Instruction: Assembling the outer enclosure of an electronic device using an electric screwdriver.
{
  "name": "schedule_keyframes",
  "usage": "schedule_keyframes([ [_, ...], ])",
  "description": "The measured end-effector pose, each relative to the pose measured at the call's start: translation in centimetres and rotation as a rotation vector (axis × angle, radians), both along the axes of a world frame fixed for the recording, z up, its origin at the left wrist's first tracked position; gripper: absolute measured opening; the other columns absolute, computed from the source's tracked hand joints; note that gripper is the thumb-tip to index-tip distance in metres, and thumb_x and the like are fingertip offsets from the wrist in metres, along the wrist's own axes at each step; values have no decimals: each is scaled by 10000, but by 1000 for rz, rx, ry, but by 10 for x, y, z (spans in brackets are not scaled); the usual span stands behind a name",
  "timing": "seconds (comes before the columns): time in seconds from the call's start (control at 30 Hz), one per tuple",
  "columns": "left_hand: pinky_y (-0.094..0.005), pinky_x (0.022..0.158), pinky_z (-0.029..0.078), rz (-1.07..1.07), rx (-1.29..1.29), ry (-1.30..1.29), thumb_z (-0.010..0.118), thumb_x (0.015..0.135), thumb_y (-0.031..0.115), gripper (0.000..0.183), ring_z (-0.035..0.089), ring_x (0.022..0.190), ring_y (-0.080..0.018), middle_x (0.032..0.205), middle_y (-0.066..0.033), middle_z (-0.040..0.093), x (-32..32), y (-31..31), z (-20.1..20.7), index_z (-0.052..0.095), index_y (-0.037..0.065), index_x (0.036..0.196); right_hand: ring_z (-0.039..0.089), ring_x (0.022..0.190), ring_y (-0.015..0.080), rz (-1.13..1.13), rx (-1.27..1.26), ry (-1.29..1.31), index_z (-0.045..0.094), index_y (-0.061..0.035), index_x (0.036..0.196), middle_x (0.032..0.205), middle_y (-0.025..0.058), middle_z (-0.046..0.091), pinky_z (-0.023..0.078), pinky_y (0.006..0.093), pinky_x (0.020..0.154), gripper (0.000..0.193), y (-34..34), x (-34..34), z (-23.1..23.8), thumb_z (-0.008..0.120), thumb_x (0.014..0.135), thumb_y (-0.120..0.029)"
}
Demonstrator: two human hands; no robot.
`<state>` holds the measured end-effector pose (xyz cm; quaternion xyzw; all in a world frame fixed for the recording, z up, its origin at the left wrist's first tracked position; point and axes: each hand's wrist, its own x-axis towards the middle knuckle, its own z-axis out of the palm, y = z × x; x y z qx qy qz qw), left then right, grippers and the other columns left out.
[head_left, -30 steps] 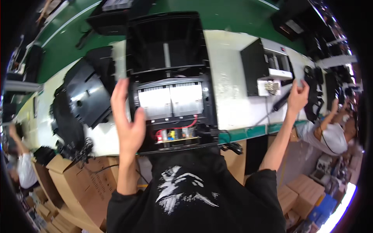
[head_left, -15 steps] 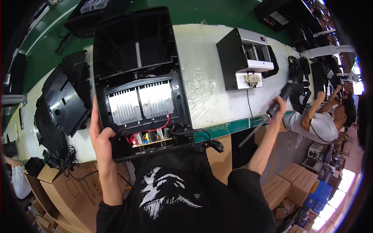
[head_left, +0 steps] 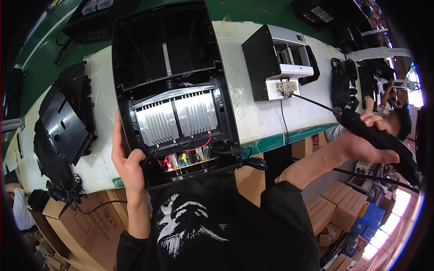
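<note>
Left hand (head_left: 128,166) clasping left edge of black casing (head_left: 144,54), right hand (head_left: 357,145) wrapped round black screwdriver (head_left: 389,141) right of casing, shaft now reaching toward silver-and-black box (head_left: 262,63), earlier angled back toward the person

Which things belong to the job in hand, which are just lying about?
Apparently in use:
open black housing, left hand at its side
black power driver, in right hand
black-and-silver machine, driver's tip at its front

Apparently lying about:
black panel, far left
cardboard boxes
</note>
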<state>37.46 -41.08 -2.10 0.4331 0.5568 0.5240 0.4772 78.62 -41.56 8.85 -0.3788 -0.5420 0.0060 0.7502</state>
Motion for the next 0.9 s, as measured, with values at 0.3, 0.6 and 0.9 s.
schedule_keyframes([
  [0.3, -171, 872, 389, 25, 32, 44, 376, 553, -52, 851, 484, 1174, -186, 1392, -164, 418, -1, 0, -6, 333, -39, 1403, 498, 520, 219, 130, -6, 13, 568, -10, 801, 601, 102, 509, 448, 363, 601, 797, 5, -5, -30, 275, 837, -750],
  [0.6, -184, 891, 388, 41, 22, 48, 377, 553, -54, 844, 466, 1205, -197, 1381, -162, 429, -1, 3, 0, 344, -40, 1397, 459, 648, 181, 698, -442, 85, 521, 20, 832, 744, 84, 485, 354, 303, 629, 517, 98, 0, 5, 431, 882, -487],
  [0.9, -259, 1040, 293, -29, 4, -159, 376, 571, -108, 831, 423, 1256, -212, 1373, -143, 428, -6, 2, -6, 335, -38, 1398, 501, 453, 161, 184, -587, 140, 436, -79, 967, 634, 71, 534, 411, 274, 418, 282, 120, -39, -32, 523, 922, -343],
])
